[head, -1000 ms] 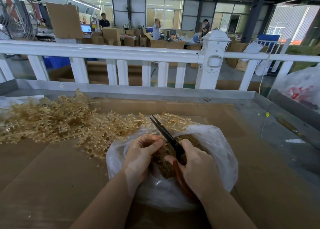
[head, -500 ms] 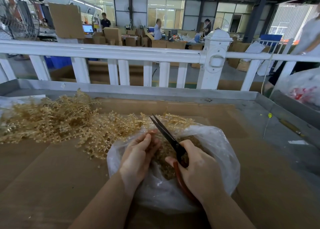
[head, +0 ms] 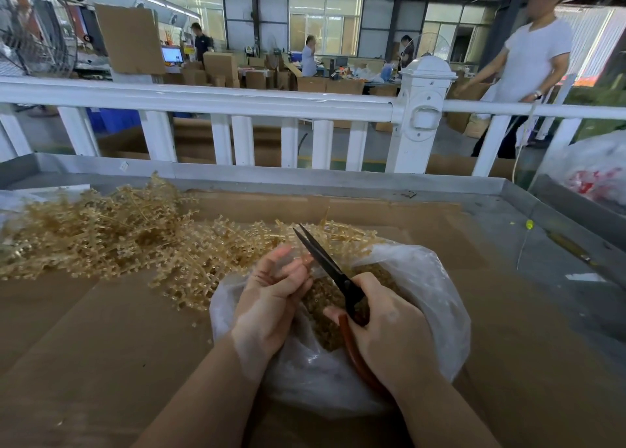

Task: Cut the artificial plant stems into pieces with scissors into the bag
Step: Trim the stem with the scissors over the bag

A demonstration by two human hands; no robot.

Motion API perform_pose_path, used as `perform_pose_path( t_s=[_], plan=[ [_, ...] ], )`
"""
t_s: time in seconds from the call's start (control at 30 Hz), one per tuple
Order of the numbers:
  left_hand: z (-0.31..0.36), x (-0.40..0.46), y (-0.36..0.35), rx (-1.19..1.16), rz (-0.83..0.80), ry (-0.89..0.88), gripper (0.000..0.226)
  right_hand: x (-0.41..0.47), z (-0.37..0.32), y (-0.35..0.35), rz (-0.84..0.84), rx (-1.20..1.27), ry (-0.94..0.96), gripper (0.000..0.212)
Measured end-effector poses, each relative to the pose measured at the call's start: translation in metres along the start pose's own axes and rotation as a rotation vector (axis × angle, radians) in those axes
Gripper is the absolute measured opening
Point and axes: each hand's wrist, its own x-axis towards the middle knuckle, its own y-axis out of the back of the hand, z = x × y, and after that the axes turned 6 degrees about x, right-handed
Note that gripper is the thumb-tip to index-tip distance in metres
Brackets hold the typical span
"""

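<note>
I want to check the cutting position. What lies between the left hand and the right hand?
In the head view, the black scissors blades and the cut pieces in the bag lie between the left hand and right hand.

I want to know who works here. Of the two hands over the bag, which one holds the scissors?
The right hand grips the scissors by the red handles. The left hand holds no tool, fingers raised beside the blades.
</note>
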Motion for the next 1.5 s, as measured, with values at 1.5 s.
perform_pose_path(
  t_s=[1.5],
  plan=[
    [0.0002,0.0007,0.0034,0.14,0.008,-0.243,0.042,0.0006,-0.0018,0.0036,-0.075,0.013,0.036,0.033]
  ],
)
